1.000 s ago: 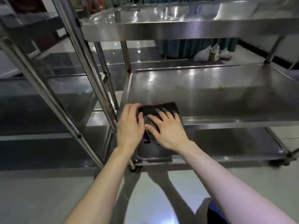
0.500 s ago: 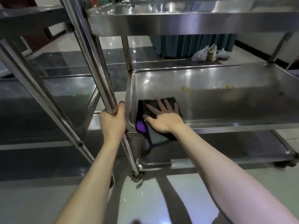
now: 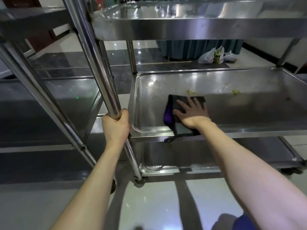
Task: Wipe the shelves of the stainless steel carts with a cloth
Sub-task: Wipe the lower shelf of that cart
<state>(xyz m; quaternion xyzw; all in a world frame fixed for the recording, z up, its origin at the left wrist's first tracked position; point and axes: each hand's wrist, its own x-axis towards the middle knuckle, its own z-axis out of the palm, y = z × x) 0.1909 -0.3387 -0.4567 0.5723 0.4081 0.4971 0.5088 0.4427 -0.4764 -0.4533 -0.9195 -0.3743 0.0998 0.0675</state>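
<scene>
Item one: a three-tier stainless steel cart (image 3: 182, 29) on small castors (image 3: 139, 180), standing on a glossy pale tiled floor (image 3: 149, 200). We count a top tier at the upper edge of view, a rimmed middle shelf (image 3: 249, 110) and a bottom shelf (image 3: 249, 151) just above the floor.

Item two: a folded black cloth with a purple inner layer (image 3: 172, 102). We find it lying flat on the middle shelf, toward the front left. Its near end reaches the front rim, and a thin black loop (image 3: 179, 136) from it hangs over that rim.

Item three: the right hand (image 3: 192, 113). We note it laid palm down on the cloth, fingers straight and spread wide, pressing the fabric to the steel.

Item four: the left hand (image 3: 116, 127). We note it wrapped tight round the polished round corner post (image 3: 99, 72) of the cart, at the height of the middle shelf and just beside its front left corner.

Item five: a yellowish food clump (image 3: 191, 92) just beyond the cloth's far edge, and a second yellowish clump (image 3: 235, 92) well to its right. Both lie on the middle shelf. We also log pale specks (image 3: 151, 83) near its back left corner.

Item six: a second steel cart (image 3: 66, 97), close beside the first on the left.

Item seven: knotted plastic bags (image 3: 216, 55) on the floor behind the carts, in front of a teal pleated curtain (image 3: 191, 48).
</scene>
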